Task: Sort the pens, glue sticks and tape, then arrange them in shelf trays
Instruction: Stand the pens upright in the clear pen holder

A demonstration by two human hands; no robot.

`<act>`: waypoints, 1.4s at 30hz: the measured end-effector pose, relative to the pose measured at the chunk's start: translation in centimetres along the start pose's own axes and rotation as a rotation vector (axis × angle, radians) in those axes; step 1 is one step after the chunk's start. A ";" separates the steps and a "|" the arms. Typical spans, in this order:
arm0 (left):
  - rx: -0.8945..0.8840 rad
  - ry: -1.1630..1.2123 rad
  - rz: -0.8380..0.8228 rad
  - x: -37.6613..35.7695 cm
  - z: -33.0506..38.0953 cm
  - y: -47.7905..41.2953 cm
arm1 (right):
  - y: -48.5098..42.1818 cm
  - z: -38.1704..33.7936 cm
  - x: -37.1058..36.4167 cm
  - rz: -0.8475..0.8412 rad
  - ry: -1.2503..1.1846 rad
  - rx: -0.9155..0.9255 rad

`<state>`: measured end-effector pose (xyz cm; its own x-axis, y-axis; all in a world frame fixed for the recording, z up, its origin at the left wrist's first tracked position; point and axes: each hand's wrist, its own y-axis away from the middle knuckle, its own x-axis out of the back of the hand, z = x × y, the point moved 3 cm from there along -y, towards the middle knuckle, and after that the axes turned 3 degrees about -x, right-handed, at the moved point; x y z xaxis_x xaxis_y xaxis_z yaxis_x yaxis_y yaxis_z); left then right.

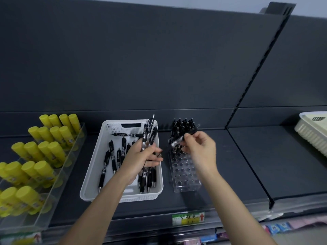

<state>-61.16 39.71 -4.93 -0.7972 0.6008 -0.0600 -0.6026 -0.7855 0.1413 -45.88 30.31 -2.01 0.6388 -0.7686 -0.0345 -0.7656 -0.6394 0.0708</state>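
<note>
At 6 o'clock, on the shelf (247, 165) edge, a price label (188, 218) is seen; its writing is too smeared to be read. Just beyond, loose pens (113, 161) are lain in a white basket (92, 174), partly hidden by the left forearm. A bundle of pens (147, 131) is gripped by the left hand (141, 156), fingers curled round it. At 3 o'clock of the basket a clear holed rack (185, 174) is set; above it a single pen (182, 139), blurred, is pinched by the right hand (200, 149). Upright pens (182, 126) are held in the far rows. At 9 o'clock, glue sticks (42, 151) are lined in a clear tray (70, 156), cut off at the frame edge. A cream basket (311, 131) is cropped at 3 o'clock.
</note>
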 end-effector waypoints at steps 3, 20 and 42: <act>0.035 -0.022 0.052 0.2 -0.2 -0.2 | -0.6 -0.4 1.4 0.149 0.278 0.145; 0.009 -0.101 0.071 0.1 -0.2 -0.1 | -1.7 2.6 0.1 -0.001 0.854 0.419; -0.144 -0.161 -0.007 -0.2 -0.4 -0.1 | 0.9 -0.8 -0.3 -0.092 0.150 0.109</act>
<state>-60.97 39.64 -5.36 -0.7834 0.6134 0.0998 -0.6166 -0.7872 -0.0016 -46.71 30.02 -1.11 0.7046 -0.7005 0.1133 -0.7019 -0.7115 -0.0345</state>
